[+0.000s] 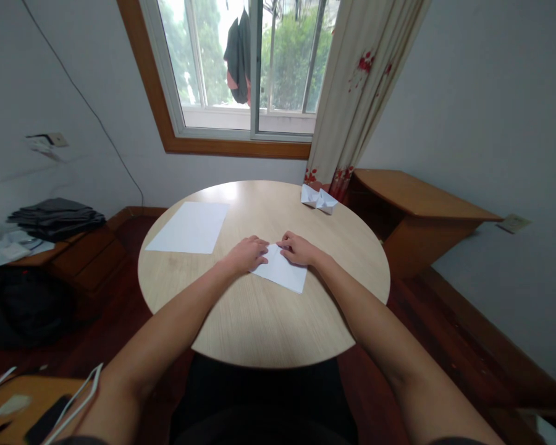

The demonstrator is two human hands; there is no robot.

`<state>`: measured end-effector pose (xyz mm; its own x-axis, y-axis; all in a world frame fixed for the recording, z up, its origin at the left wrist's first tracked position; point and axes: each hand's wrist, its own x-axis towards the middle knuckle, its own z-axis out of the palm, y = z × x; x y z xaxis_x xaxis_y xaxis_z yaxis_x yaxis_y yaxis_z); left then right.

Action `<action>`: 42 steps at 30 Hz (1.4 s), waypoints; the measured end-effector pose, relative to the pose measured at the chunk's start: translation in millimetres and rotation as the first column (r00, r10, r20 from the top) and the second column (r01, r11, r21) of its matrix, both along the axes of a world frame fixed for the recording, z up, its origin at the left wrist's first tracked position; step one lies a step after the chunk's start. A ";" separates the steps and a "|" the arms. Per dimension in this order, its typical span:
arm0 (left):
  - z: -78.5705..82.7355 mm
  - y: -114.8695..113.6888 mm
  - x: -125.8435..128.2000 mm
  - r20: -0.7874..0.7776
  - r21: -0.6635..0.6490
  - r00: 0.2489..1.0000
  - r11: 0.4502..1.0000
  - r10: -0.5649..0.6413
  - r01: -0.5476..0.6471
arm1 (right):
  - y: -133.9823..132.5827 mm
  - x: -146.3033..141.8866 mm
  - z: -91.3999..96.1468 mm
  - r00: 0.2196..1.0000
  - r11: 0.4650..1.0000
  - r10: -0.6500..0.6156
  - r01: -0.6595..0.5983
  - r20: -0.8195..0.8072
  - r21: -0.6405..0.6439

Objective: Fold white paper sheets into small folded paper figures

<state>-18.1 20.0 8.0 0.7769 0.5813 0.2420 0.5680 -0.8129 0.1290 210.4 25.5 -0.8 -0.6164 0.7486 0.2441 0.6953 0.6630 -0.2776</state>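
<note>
A folded sheet of white paper [282,272] lies on the round wooden table [264,327] in front of me. My left hand [250,253] grips its left edge, with the thumb on top of the paper. At the upper right edge, my right hand [299,250] has its fingers curled and pressed on the paper close to a crease. Only a small gap separates the two hands. How many layers the fold has, I cannot tell.
A flat white sheet [189,228] lies at the table's left. Two folded paper shapes [319,200] stand near the far right edge. A wooden desk [426,194] is on the right, and a dark bag [23,306] sits at the left. A window [282,74] is ahead.
</note>
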 end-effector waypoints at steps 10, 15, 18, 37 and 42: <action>-6.8 5.2 -5.7 0.002 -0.075 0.998 0.995 -0.069 0.069 | 0.2 0.6 -2.9 0.999 0.999 -0.031 0.031 -0.028 -0.009; 1.7 -1.6 -3.2 -0.012 -0.080 1.000 0.997 0.005 -0.006 | -5.8 3.4 7.8 0.948 0.951 -0.309 0.308 0.075 0.027; 5.3 -4.2 -2.2 0.003 -0.088 0.998 0.994 0.058 -0.057 | -9.9 8.5 18.3 0.860 0.875 -0.481 0.483 0.172 0.030; 5.2 -0.7 -6.7 0.025 -0.154 1.000 0.988 -0.015 0.019 | 11.9 13.2 19.6 0.842 0.826 -0.494 0.532 0.218 -0.185; 6.3 -0.9 -6.5 0.056 -0.163 0.998 0.986 -0.036 0.045 | 27.8 5.1 38.4 0.840 0.781 -0.405 0.523 0.361 -0.341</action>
<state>-24.7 19.1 14.3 0.7895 0.5846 0.1867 0.5239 -0.8005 0.2912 215.5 53.3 37.6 -0.1614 0.9503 -0.2663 0.9709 0.1045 -0.2156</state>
